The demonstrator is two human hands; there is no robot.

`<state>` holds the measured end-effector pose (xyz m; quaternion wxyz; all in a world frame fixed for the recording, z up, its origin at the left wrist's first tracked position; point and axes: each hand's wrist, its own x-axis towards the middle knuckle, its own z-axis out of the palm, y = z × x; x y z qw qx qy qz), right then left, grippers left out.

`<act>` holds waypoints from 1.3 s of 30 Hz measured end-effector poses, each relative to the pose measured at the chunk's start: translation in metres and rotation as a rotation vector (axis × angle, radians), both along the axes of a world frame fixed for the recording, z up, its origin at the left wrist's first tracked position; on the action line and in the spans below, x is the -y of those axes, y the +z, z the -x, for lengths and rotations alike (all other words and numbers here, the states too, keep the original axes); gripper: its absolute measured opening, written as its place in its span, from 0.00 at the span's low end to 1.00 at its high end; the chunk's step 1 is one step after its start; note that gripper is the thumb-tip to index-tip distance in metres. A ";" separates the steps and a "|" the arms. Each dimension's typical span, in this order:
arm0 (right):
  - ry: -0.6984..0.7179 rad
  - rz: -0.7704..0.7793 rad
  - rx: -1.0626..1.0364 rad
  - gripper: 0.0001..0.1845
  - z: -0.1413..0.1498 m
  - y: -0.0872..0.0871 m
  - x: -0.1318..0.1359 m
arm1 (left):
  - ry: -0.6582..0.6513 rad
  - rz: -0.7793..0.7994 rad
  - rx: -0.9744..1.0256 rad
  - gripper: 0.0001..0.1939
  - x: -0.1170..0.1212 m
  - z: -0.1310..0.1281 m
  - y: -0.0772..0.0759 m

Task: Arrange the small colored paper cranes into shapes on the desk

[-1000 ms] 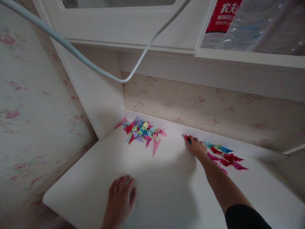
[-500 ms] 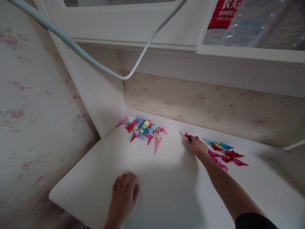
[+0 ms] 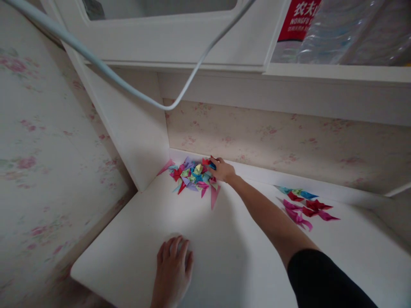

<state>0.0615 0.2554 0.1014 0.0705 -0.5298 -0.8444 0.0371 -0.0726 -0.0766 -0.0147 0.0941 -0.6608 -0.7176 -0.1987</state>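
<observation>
My right hand (image 3: 222,170) reaches to the back of the white desk (image 3: 224,256) and pinches a small red and blue folded paper piece (image 3: 210,164) at the right edge of a pile of colourful folded paper pieces (image 3: 192,175). A second, smaller group of folded paper pieces (image 3: 303,203), mostly red, pink and blue, lies further right along the back wall. My left hand (image 3: 173,269) rests flat on the desk near its front edge, fingers stretched out, holding nothing.
A white cable (image 3: 128,87) hangs in a loop above the desk. A white cabinet panel (image 3: 135,128) closes the left side. A shelf above holds a plastic-wrapped pack of water bottles (image 3: 337,30). Flowered wallpaper (image 3: 272,141) covers the back wall.
My right hand has carried the red and blue piece left from beside the smaller group to the big pile. The left hand stays flat on the desk.
</observation>
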 end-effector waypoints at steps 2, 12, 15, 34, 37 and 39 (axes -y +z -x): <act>0.110 0.030 0.027 0.38 0.025 0.008 -0.001 | 0.006 -0.003 0.013 0.13 0.000 0.000 0.002; 0.287 -0.067 -0.047 0.43 0.002 -0.021 0.054 | -0.001 -0.007 0.005 0.13 0.000 0.003 0.001; 0.231 -0.077 -0.032 0.38 -0.050 -0.038 0.082 | -0.019 -0.002 -0.013 0.14 0.000 0.006 -0.004; -0.775 -0.050 -0.084 0.49 -0.316 -0.098 0.085 | 0.001 0.007 -0.013 0.15 -0.003 0.002 -0.008; -0.758 0.039 -0.043 0.46 -0.316 -0.093 0.061 | 0.001 0.019 -0.020 0.14 -0.002 0.001 -0.006; -0.729 0.082 0.013 0.41 -0.314 -0.090 0.050 | 0.002 0.013 -0.027 0.14 -0.002 0.001 -0.006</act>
